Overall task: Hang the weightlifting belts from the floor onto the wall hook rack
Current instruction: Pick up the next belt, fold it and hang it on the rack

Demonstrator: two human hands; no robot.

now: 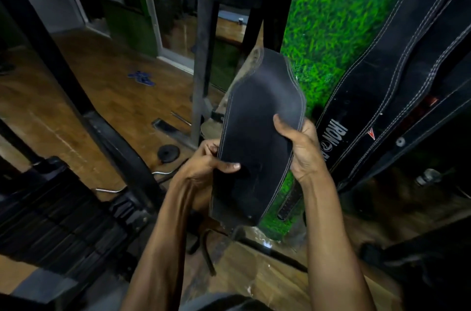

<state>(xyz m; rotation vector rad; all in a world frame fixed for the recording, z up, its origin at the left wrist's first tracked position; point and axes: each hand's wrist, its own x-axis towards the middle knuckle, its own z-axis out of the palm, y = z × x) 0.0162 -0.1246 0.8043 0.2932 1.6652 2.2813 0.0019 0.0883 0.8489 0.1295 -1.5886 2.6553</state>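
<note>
I hold a black leather weightlifting belt [257,117] with grey stitching upright in front of me, its wide back section facing me. My left hand [206,163] grips its left edge, thumb across the front. My right hand [300,147] grips the right edge, thumb on the front face. The belt's narrow strap end [289,202] dangles behind and below. Two more black stitched belts [377,96] hang down the wall at right, one with white lettering. The hook rack itself is out of view.
The wall behind the belts is covered in green artificial grass [331,12]. Black machine frames [201,56] and a weight stack [51,214] stand left and ahead. A small weight plate [168,153], a curl bar [112,189] and blue items [141,78] lie on the wooden floor.
</note>
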